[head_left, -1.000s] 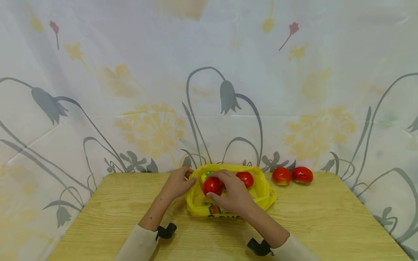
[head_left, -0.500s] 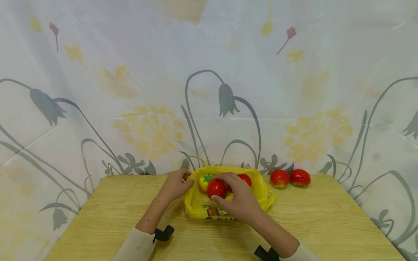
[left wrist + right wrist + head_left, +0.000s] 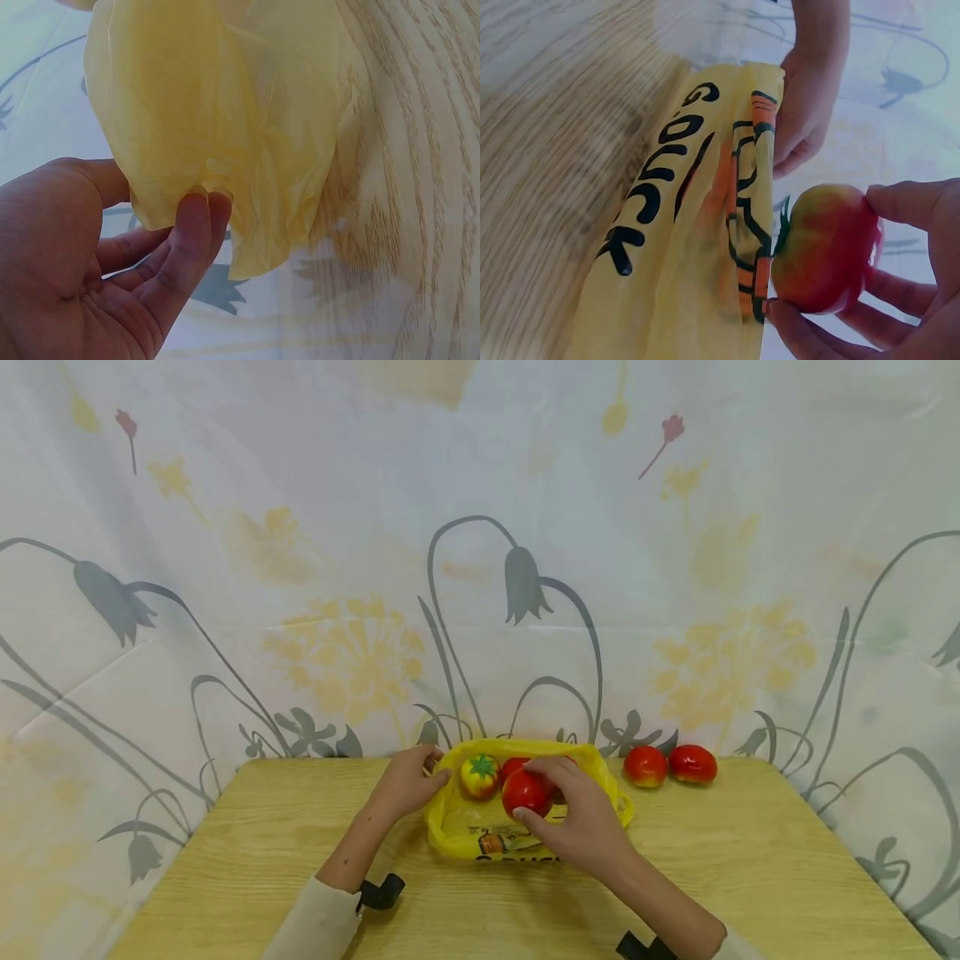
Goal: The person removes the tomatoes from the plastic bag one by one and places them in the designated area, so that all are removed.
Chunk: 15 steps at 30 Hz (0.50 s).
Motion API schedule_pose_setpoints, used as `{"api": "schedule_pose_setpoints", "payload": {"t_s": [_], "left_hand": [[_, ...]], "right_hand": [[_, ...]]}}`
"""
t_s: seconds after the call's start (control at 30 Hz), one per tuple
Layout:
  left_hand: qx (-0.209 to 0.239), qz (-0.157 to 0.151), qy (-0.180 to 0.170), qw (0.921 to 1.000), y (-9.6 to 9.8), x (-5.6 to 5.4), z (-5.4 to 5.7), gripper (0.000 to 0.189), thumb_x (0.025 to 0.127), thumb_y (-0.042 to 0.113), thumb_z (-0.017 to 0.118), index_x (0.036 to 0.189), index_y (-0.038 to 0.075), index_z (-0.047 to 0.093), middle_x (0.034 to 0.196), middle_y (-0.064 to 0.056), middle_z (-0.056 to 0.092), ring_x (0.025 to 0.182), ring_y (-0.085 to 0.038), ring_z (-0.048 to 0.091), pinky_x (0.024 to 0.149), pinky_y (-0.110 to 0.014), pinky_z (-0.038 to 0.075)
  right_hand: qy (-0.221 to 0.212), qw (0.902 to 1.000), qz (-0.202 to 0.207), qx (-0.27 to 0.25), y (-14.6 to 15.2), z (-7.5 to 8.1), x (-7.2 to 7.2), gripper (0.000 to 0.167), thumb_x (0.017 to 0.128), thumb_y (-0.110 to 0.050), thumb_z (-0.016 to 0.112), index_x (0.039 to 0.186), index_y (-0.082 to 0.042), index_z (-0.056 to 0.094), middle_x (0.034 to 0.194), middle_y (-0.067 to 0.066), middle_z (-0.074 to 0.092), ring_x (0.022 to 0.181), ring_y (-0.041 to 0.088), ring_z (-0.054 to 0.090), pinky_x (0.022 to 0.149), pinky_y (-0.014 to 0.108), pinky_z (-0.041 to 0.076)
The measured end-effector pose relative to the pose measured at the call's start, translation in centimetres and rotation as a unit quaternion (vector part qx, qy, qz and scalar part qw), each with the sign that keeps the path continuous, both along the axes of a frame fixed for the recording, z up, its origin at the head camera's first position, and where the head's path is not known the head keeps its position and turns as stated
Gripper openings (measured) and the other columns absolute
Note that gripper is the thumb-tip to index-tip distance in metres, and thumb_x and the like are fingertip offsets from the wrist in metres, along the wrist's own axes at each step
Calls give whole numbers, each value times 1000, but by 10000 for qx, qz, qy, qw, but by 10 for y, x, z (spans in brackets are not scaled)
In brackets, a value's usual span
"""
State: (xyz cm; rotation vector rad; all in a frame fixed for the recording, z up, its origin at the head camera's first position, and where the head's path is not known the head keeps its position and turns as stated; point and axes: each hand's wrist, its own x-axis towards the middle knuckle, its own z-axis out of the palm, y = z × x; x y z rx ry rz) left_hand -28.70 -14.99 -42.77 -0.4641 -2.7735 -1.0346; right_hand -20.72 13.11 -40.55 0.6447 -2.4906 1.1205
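Tomato [image 3: 829, 247] held at fingertips [image 3: 891, 201] of right grip [image 3: 581, 827], over opening of yellow bag [image 3: 453, 835]; left grip [image 3: 408, 783] pinches its rim.

Wood-grain table [image 3: 750, 868], yellow plastic bag [image 3: 448, 845], two red fruits [image 3: 646, 767] beside it.

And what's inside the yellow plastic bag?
A yellow-and-red tomato with a green top shows, and red fruit partly behind the right hand and its held tomato; whatever else they cover can't be seen.
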Motion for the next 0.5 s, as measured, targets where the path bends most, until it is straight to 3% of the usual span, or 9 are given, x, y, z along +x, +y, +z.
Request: {"api": "schedule_pose_setpoints", "payload": {"t_s": [0.17, 0.5], "left_hand": [[25, -5, 0, 10000, -1, 1, -1, 26, 100, 17, 74, 121, 2, 72, 105, -10, 71, 92, -25, 68, 79, -44, 59], [78, -65, -41, 9999, -1, 1, 0, 27, 100, 17, 73, 122, 0, 71, 108, -13, 72, 95, -28, 68, 81, -46, 59]], "right_hand": [[146, 9998, -115, -15, 10, -3, 4, 51, 88, -22, 90, 134, -16, 68, 134, 0, 67, 106, 17, 68, 81, 36, 63], [246, 9981, -533, -173, 32, -4, 10, 52, 85, -15, 91, 132, -16, 68, 134, 4, 68, 102, 17, 69, 79, 30, 63]]}}
